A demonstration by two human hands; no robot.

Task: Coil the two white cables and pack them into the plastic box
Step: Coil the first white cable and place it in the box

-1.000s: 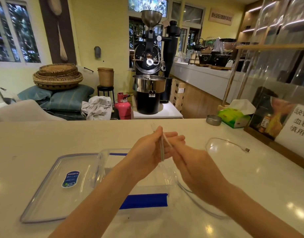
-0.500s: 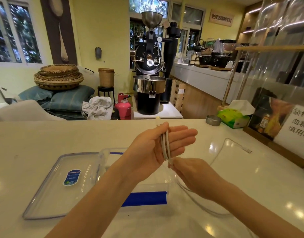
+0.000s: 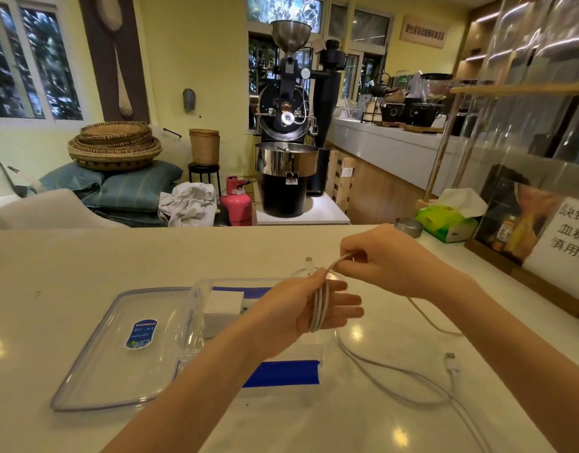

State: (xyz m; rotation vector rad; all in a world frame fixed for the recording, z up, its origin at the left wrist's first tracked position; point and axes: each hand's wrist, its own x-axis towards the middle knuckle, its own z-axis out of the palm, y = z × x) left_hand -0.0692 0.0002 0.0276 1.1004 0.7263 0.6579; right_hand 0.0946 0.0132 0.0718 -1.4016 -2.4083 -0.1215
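**White cable wound round the left hand above the open box**

A second white cable [image 3: 409, 377] is seen lying loose on the white counter [image 3: 69, 256] nearest the viewer, right of the box, its plug end [image 3: 451, 360] flat on the surface; just beyond it the clear plastic box [image 3: 281, 374], with blue strips on its near and far sides, is set on the counter, a white adapter [image 3: 223, 305] lying inside; its lid [image 3: 118, 348] is laid flat, touching the box's left side. Above the box the left hand [image 3: 301, 312] is held with fingers straight and spread a little, several turns of the white cable [image 3: 319, 310] being wrapped round them; the free strand is pinched just beyond by the curled fingers of the right hand [image 3: 389, 259]. At the counter's far right edge a small metal tin [image 3: 408, 227] and a green tissue box [image 3: 445, 220] are placed; a coffee roaster [image 3: 286, 125] is seen farther back.
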